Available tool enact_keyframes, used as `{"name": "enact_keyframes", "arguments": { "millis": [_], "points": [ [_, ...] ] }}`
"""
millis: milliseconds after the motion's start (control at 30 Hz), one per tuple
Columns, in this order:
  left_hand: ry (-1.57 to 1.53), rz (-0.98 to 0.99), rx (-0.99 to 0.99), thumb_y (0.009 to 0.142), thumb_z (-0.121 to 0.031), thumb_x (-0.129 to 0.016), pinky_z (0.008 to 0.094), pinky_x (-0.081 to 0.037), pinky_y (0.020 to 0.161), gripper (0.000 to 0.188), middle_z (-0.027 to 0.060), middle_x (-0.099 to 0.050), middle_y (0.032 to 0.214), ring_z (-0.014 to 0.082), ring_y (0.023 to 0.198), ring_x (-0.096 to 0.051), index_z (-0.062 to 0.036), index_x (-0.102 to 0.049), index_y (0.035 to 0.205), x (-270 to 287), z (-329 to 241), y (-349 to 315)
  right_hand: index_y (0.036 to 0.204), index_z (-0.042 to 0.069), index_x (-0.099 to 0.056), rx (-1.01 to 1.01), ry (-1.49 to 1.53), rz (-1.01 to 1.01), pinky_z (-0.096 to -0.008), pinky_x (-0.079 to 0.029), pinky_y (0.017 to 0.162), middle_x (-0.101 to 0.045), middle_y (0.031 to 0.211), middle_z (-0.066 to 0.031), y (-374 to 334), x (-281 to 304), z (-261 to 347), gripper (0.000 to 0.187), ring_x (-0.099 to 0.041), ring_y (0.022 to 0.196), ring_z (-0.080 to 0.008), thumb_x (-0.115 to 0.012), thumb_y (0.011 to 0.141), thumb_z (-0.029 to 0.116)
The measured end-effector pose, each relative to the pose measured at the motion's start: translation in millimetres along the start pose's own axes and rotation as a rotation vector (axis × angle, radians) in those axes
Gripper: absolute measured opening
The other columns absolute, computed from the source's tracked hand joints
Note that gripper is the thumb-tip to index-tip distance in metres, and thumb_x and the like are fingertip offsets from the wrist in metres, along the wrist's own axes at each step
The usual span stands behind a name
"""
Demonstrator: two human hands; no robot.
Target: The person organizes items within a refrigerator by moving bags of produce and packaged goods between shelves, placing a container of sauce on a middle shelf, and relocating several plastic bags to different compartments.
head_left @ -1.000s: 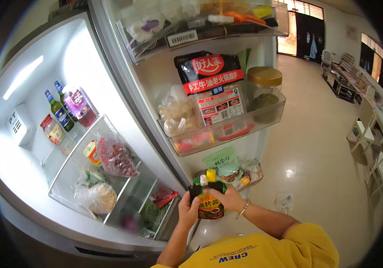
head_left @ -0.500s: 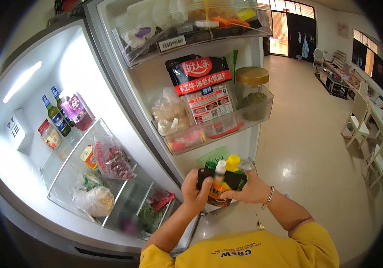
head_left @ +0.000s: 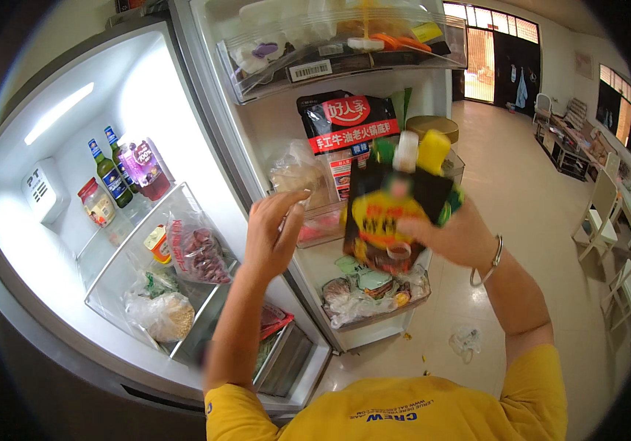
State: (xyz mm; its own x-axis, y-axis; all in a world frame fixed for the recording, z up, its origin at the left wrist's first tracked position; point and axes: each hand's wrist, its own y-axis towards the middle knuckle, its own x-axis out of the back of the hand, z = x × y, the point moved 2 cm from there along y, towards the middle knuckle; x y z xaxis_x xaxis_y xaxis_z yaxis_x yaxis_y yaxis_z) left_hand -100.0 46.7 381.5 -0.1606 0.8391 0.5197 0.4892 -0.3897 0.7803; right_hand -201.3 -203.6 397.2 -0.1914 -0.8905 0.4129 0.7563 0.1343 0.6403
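Observation:
My right hand (head_left: pixel 455 231) grips a black seasoning pouch (head_left: pixel 385 213) with a yellow and red print, its thumb across the front. Behind the pouch's top rise a white-capped bottle (head_left: pixel 406 151) and a yellow-capped bottle (head_left: pixel 433 151), bunched in the same hold; their bodies are mostly hidden. My left hand (head_left: pixel 275 224) is raised and empty, thumb and fingers apart, in front of the middle door shelf. Closest to it is a knotted clear plastic bag (head_left: pixel 297 176) there. Beside that bag stands a large black and red food packet (head_left: pixel 348 125).
The open fridge door's bottom shelf (head_left: pixel 374 309) holds several plastic-wrapped things. A gold-lidded jar (head_left: pixel 433 128) stands partly hidden. Inside the fridge are beer bottles (head_left: pixel 113 173), a purple juice bottle (head_left: pixel 143 169) and a bag of dark red food (head_left: pixel 198 253). A plastic bag (head_left: pixel 465 342) lies on the floor.
The pouch and capped bottles have risen from the bottom door shelf to the middle one. My left hand has let go of them and moved up and left. The bottom shelf now shows.

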Motion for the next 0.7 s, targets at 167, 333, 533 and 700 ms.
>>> {"name": "enact_keyframes", "arguments": {
  "millis": [167, 333, 533, 700],
  "points": [
    [0.425, 0.270, -0.100, 0.090, -0.031, -0.044, 0.0525, -0.022, 0.101, 0.034, 0.0126, -0.063, 0.093, 0.0266, 0.101, -0.055, -0.0035, -0.064, 0.096, -8.1, 17.5, 12.8, 0.104, 0.003, -0.060, 0.268, -0.181, -0.124, -0.0339, -0.050, 0.070, -0.065, 0.088, -0.0162, 57.9, -9.0, 23.7, 0.031, -0.063, 0.079, -0.0300, -0.062, 0.080, 0.023],
    [0.393, 0.539, 0.015, 0.089, -0.035, -0.047, 0.0512, -0.022, 0.102, 0.035, 0.0109, -0.061, 0.078, 0.0296, 0.089, -0.056, -0.0055, -0.066, 0.084, 1.7, 5.0, 22.6, 0.101, 0.002, -0.059, 0.320, -0.117, -0.124, -0.0406, -0.048, 0.071, -0.063, 0.084, -0.0203, 97.4, -49.4, -8.3, 0.031, -0.060, 0.081, -0.0373, -0.060, 0.080, 0.025],
    [0.018, 0.358, -0.032, 0.082, -0.025, -0.061, 0.0407, -0.035, 0.093, 0.023, 0.0111, -0.063, 0.079, 0.0271, 0.082, -0.059, -0.0018, -0.065, 0.083, 9.5, 24.5, 18.2, 0.088, -0.002, -0.062, -0.142, -0.214, 0.148, -0.0294, -0.048, 0.052, -0.063, 0.070, -0.0095, 132.5, -68.8, -43.6, 0.035, -0.059, 0.055, -0.0167, -0.068, 0.075, 0.030],
    [-0.150, 0.064, -0.011, 0.078, -0.013, -0.065, 0.0356, -0.043, 0.083, 0.019, 0.0114, -0.064, 0.093, 0.0263, 0.090, -0.058, 0.0009, -0.062, 0.089, 18.3, 48.2, 1.0, 0.073, -0.003, -0.060, -0.348, -0.046, 0.207, -0.0314, -0.047, 0.045, -0.059, 0.057, -0.0089, 123.1, -66.8, -44.5, 0.042, -0.058, 0.046, -0.0184, -0.070, 0.072, 0.038]
  ]
}}
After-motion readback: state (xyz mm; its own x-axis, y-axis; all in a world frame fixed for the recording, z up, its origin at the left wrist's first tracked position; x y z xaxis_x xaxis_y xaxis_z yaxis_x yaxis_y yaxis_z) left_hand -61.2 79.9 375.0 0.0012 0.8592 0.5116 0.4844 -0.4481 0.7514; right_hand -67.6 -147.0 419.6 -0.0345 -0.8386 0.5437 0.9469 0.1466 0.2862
